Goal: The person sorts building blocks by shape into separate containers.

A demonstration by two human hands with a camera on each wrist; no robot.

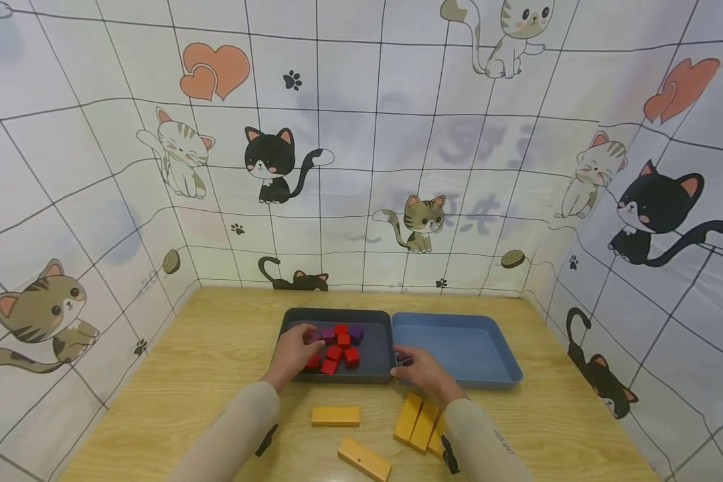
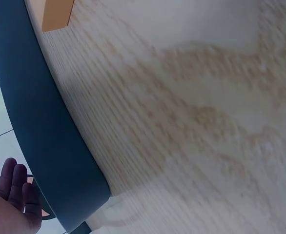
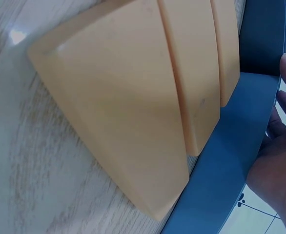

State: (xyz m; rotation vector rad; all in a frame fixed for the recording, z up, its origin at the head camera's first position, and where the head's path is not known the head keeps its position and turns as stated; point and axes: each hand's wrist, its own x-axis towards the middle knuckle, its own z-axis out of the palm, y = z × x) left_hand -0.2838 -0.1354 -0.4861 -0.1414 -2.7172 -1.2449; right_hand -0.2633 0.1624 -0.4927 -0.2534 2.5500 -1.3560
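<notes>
Left hand [image 1: 295, 353] over dark tray [image 1: 375, 345] | right hand [image 1: 424, 373] | grips: can't tell | right sleeve [image 1: 485, 445] lettering [image 1: 504, 442] (illegible)

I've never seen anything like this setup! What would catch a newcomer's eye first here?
Probably the cartoon cats all over the grid-patterned backdrop behind the table. Next come the bright red cubes and purple blocks in the dark gray tray, with the left hand over its left side. Yellow bars lie on the table in front of that tray and the blue one.
</notes>
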